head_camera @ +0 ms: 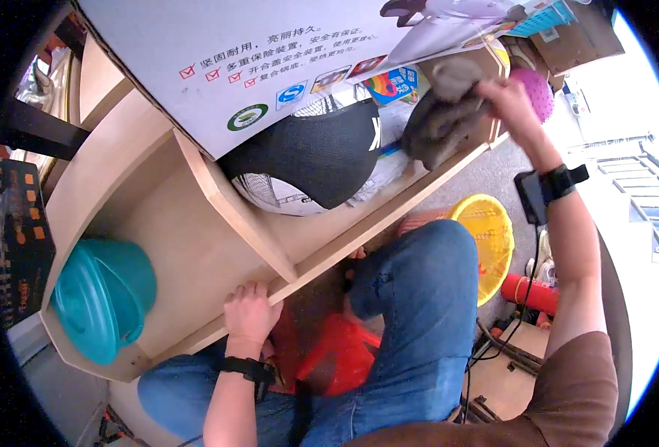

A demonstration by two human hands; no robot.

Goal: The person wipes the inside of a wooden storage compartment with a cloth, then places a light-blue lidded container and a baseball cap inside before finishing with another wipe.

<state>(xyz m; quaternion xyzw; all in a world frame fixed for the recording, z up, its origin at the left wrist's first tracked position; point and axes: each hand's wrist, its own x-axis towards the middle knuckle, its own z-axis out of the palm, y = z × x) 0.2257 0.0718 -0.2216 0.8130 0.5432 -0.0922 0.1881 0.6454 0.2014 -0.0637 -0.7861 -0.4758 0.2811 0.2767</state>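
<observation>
My left hand (251,313) is curled over the front edge of a pale wooden cabinet (206,335), beside an upright divider (234,218). At the far end of the compartment, my right hand (511,103) grips a dark grey-brown soft item (441,125); motion blurs it, so its kind is unclear. A blurred pale grey round part (458,78) shows at its top. In that same compartment lie a black textured item with white marks (324,151) and a colourful printed packet (394,84). A teal bucket (106,296) stands tilted in the left compartment.
A large printed carton (195,33) overhangs the compartments. Beyond the right end are a pink knobbly ball (533,95) and a brown cardboard box (578,42). Beside my knee stands a yellow-rimmed basket (488,246); a red cylinder (530,293) and red plastic bag (340,357) lie low.
</observation>
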